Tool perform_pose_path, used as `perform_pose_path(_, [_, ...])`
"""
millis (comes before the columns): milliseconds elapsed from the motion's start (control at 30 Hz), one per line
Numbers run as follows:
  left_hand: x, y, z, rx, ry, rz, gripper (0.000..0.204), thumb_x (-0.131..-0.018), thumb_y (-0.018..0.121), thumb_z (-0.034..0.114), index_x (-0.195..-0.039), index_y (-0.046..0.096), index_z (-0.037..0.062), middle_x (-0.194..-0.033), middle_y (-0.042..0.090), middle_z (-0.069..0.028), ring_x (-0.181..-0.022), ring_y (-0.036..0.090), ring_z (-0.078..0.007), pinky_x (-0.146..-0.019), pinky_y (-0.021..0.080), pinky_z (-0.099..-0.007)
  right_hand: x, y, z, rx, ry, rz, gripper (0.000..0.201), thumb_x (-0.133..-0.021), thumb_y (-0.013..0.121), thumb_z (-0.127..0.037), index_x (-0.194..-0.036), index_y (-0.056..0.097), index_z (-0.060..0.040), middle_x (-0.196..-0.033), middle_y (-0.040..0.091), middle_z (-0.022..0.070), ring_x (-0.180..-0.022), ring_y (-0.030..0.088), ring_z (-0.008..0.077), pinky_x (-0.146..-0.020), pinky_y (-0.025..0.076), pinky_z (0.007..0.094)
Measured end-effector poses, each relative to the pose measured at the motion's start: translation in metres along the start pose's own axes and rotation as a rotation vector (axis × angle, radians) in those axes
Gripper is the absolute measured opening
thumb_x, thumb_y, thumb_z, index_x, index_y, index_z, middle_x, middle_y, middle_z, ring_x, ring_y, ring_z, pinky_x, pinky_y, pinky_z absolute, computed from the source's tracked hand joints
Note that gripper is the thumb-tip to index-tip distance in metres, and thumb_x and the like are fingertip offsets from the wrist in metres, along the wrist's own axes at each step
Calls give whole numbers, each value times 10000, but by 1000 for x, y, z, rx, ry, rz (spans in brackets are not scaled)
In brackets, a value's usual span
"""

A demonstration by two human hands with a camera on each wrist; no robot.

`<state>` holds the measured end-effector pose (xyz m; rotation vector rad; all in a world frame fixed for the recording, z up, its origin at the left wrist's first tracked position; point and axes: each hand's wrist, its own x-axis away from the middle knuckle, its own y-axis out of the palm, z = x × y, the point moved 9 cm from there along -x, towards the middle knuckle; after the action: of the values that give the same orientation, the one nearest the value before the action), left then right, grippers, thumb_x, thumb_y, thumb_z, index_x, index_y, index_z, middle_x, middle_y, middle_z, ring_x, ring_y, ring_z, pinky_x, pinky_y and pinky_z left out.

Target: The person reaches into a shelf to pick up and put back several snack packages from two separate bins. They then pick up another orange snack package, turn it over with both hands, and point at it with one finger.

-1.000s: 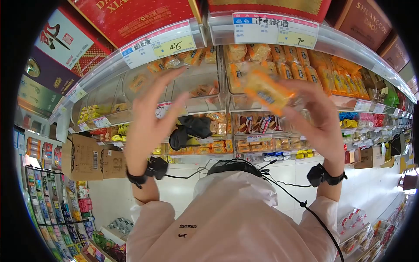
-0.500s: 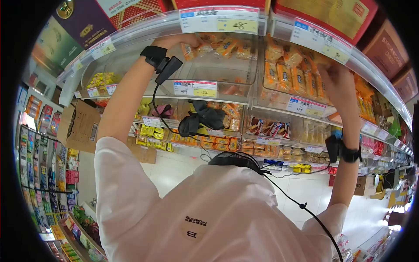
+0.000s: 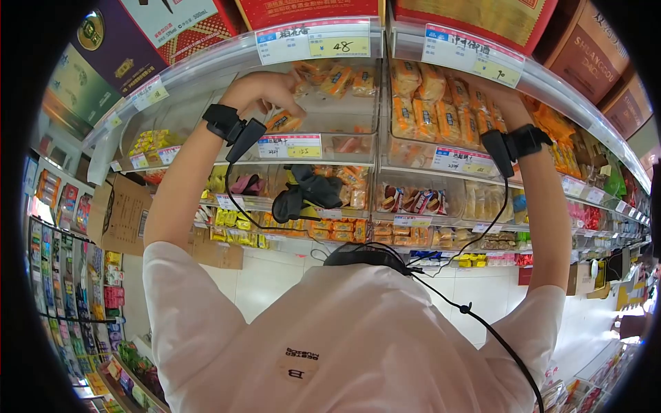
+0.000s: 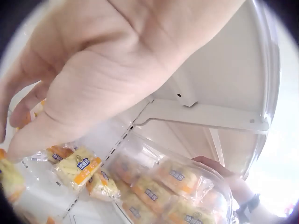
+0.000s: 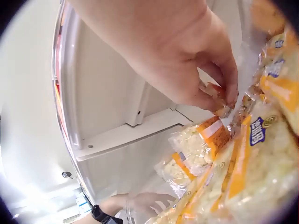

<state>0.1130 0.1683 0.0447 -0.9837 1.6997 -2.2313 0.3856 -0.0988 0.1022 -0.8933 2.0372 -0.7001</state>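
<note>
Over the left clear bin [image 3: 344, 124], the left hand [image 3: 265, 93] has thumb and fingers at an orange-and-clear snack packet [image 3: 284, 122]. In the left wrist view that packet [image 4: 10, 179] sits at the left edge against the tips of the left hand [image 4: 88, 70], partly cut off. The right hand [image 3: 506, 103] reaches into the right bin, partly covered by the shelf edge. Its view shows the right hand [image 5: 187, 60] pinching a small wrapped packet [image 5: 217, 93] between thumb and fingers, above upright packets [image 5: 261, 149] packed close together.
Boxes [image 3: 303, 10] stand on the shelf above, behind a clear rim with price tags [image 3: 313, 41]. Lower bins hold other wrapped snacks [image 3: 416, 199] and a black cloth-like item [image 3: 306, 193]. A cardboard box [image 3: 120, 217] stands at left; cables hang from the wrist cameras.
The right hand moved from mid-air with a packet into the right bin. The left hand went from spread in the air to the left bin's back, then slightly forward with a packet at its fingertips.
</note>
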Motion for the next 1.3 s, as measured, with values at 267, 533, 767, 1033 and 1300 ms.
perform_pose_path(267, [-6,9,-5,-157,195,145,786,-765,839,470,-1344,619,-14,-1146,722,-207,-927,726,-287,-778,569,-358,0,2,-9,-43,-10,-34,537,-978,708,-426,-1357,638,-51,-1228,725,123,-1079,690,245,-952,518,381])
perform_pose_path(533, [81,-27,40,462,295,527,555,-929,736,486,-1184,708,-6,-900,721,-89,-776,659,-162,-694,518,-306,37,15,-60,91,115,-235,552,-975,711,-415,-1374,624,-43,-1239,716,139,-1043,705,239,-937,531,376])
perform_pose_path(767, [123,-12,83,965,386,590,514,-1018,666,415,-1316,627,-2,-965,672,-73,-653,590,-84,-537,474,-259,64,-8,-44,111,210,-157,486,-988,705,-329,-1356,631,-19,-1093,738,139,-895,689,190,-840,537,340])
perform_pose_path(1033, [124,19,98,1300,434,547,614,-1011,690,340,-1474,487,-9,-1093,661,-113,-692,628,-97,-526,505,-264,16,-12,-11,265,-146,-3,411,-1016,658,-259,-1357,630,-31,-1134,717,133,-972,669,182,-901,529,355])
perform_pose_path(1300, [134,33,114,1328,592,426,763,-969,732,157,-1606,333,22,-1251,599,-150,-874,705,-140,-613,552,-274,14,-12,-11,232,-92,6,390,-1032,633,-222,-1365,618,-21,-1203,694,132,-1063,650,198,-966,513,367])
